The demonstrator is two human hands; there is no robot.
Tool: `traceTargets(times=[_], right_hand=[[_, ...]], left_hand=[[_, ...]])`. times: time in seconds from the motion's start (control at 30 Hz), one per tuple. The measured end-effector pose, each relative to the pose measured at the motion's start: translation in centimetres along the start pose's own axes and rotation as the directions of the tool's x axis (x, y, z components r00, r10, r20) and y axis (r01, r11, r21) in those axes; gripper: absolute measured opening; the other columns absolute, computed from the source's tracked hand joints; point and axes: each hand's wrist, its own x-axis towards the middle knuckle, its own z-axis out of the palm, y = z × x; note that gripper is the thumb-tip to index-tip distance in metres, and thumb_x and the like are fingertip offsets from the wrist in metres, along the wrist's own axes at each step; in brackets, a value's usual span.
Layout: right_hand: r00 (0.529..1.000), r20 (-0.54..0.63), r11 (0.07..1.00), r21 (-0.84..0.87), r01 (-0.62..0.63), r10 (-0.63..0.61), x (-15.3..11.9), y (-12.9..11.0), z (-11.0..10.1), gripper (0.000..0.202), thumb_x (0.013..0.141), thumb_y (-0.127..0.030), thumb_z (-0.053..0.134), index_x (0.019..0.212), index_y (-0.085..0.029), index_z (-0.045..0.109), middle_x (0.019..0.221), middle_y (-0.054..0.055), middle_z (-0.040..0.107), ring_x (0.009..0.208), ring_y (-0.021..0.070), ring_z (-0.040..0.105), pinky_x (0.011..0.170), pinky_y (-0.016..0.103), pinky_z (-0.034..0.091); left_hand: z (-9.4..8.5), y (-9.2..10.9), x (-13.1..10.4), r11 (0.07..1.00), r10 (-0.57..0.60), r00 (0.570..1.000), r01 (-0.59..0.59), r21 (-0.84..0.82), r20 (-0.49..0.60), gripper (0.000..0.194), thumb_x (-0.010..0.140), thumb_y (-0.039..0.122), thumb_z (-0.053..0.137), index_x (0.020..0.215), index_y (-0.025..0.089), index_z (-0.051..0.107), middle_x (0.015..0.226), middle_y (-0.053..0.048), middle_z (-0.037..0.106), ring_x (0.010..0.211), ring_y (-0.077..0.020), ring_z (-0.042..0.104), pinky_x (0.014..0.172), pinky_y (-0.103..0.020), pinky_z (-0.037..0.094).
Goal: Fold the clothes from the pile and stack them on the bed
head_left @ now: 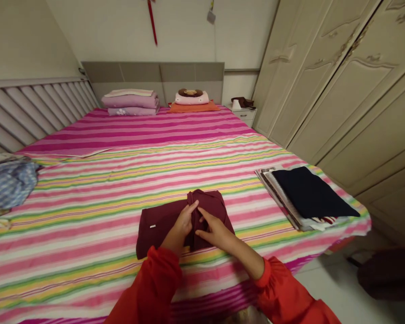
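There is one view, and it comes from a camera on the person's head. It sits up above the near end of the bed (87, 189) and looks forward and down. It faces along the bed to the headboard (138, 74) at the far end, with some wall (189, 27) above that. The near part of the bed is close and looks big. The left hand (185, 220) and right hand (214, 229) are close too, low in the middle. The view is wide, so it takes in the tall closet (324, 90) right of the bed and the rails (37, 103) on its left.
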Motion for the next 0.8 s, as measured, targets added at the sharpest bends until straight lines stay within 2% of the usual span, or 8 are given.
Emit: traceTargets(times=[0.07, 0.13, 0.27, 0.37, 0.47, 0.6, 0.67, 0.8], right_hand=[[1.0, 0.016, 0.998, 0.056, -0.005, 0.004, -1.0, -0.4, -0.2, 0.073, 0.079, -0.026, 0.07, 0.147, -0.023, 0.043, 0.104, 0.005, 0.07, 0.061, 0.0114, 0.06, 0.062, 0.027, 0.054], [0.999, -0.003, 0.996, 0.078, 0.043, -0.043, -1.8, -0.9, -0.9, 0.055, 0.084, -0.03, 0.065, 0.138, -0.024, 0.055, 0.101, 0.004, 0.07, 0.061, 0.011, 0.06, 0.062, 0.026, 0.054], [0.938, -0.339, 0.996, -0.08, 0.048, -0.073, -2.1, -0.6, -3.2, 0.036, 0.097, -0.036, 0.045, 0.123, -0.021, 0.066, 0.116, 0.011, 0.069, 0.107, 0.0221, 0.064, 0.096, 0.039, 0.051], [0.875, -0.481, 0.958, -0.27, -0.093, -0.051, -1.2, 1.3, -4.4, 0.046, 0.099, -0.037, 0.036, 0.133, -0.017, 0.059, 0.139, 0.015, 0.058, 0.132, 0.0273, 0.049, 0.11, 0.048, 0.039], [0.877, -0.476, 0.882, -0.437, -0.177, -0.06, -0.1, 3.1, -3.7, 0.051, 0.099, -0.033, 0.033, 0.145, -0.018, 0.047, 0.155, 0.012, 0.04, 0.145, 0.0283, 0.032, 0.114, 0.053, 0.031], [0.923, -0.385, 0.782, -0.575, -0.242, 0.002, 0.4, 4.7, -0.8, 0.059, 0.094, -0.023, 0.038, 0.153, -0.02, 0.033, 0.159, 0.011, 0.035, 0.147, 0.0269, 0.027, 0.115, 0.053, 0.027], [0.934, -0.353, 0.753, -0.602, -0.266, 0.048, 0.4, 5.3, 0.2, 0.063, 0.091, -0.023, 0.042, 0.154, -0.018, 0.032, 0.158, 0.012, 0.035, 0.147, 0.0277, 0.029, 0.115, 0.053, 0.027], [0.934, -0.356, 0.76, -0.595, -0.26, 0.04, 0.1, 6.2, 0.6, 0.061, 0.094, -0.033, 0.042, 0.153, -0.02, 0.033, 0.159, 0.012, 0.034, 0.146, 0.0288, 0.03, 0.115, 0.053, 0.025]], left_hand=[[0.2, -0.5, 0.5, 0.999, 0.023, 0.999, -0.022, 0.048, -0.027, 0.047, 0.057, 0.051, 0.083, 0.079, 0.014, 0.062, 0.063, -0.002, 0.065, 0.059, -0.0178, 0.064, 0.063, -0.032, 0.054], [0.1, -0.8, 0.6, 0.992, 0.066, 0.995, -0.057, 0.116, -0.07, 0.044, 0.06, 0.047, 0.081, 0.083, 0.014, 0.062, 0.067, -0.003, 0.067, 0.061, -0.0177, 0.065, 0.065, -0.033, 0.055], [-0.9, -0.4, -0.3, 0.937, 0.201, 0.961, -0.133, 0.322, -0.19, 0.046, 0.076, 0.032, 0.067, 0.118, 0.014, 0.058, 0.109, -0.016, 0.07, 0.094, -0.0251, 0.069, 0.087, -0.043, 0.054], [-0.6, 0.6, -1.9, 0.841, 0.347, 0.916, -0.209, 0.498, -0.201, 0.058, 0.082, 0.022, 0.057, 0.139, 0.017, 0.046, 0.145, -0.018, 0.051, 0.131, -0.0279, 0.051, 0.113, -0.049, 0.037], [1.9, 1.4, -3.0, 0.621, 0.477, 0.879, -0.363, 0.694, 0.033, 0.049, 0.09, 0.022, 0.046, 0.138, 0.02, 0.051, 0.153, -0.009, 0.044, 0.145, -0.0224, 0.033, 0.123, -0.045, 0.018], [5.8, 1.3, -2.1, 0.082, 0.412, 0.798, -0.514, 0.854, 0.441, 0.049, 0.098, 0.029, 0.032, 0.144, 0.022, 0.047, 0.155, -0.007, 0.041, 0.148, -0.0242, 0.028, 0.123, -0.053, 0.014], [6.3, 0.6, -1.1, -0.03, 0.331, 0.815, -0.495, 0.868, 0.476, 0.049, 0.098, 0.032, 0.033, 0.143, 0.024, 0.049, 0.155, -0.006, 0.041, 0.148, -0.0261, 0.027, 0.122, -0.055, 0.013], [4.1, -1.0, 0.4, -0.079, 0.317, 0.867, -0.38, 0.922, 0.384, 0.047, 0.097, 0.033, 0.036, 0.142, 0.028, 0.051, 0.152, -0.006, 0.045, 0.147, -0.0285, 0.03, 0.121, -0.059, 0.013]])
